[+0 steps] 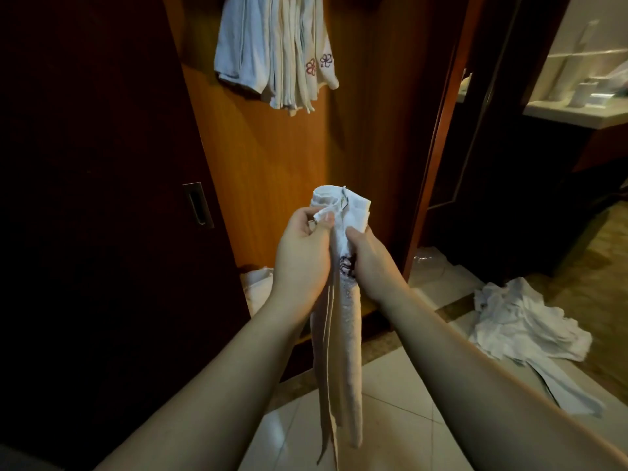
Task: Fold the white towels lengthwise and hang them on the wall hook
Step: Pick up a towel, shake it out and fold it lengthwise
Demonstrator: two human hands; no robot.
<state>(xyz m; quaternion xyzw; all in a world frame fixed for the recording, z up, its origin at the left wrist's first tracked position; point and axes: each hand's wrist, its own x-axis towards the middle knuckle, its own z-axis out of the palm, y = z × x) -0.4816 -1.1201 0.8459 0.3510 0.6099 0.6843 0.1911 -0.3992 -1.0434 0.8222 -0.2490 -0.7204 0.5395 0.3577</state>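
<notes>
Both the left hand and right hand grip a white towel, folded into a narrow strip with dark embroidery, hanging down between them.

Both hands, left and right, grip a folded white towel hanging down.

Long white terry towel, folded into a narrow strip, hanging down between both hands, its top end bunched above them, dark embroidery showing at the grip. Bundle of white folded towels with flower embroidery hangs on the wooden panel well above the hands. Crumpled heap of white towels lies on the floor tiles, right of the right forearm.
</notes>
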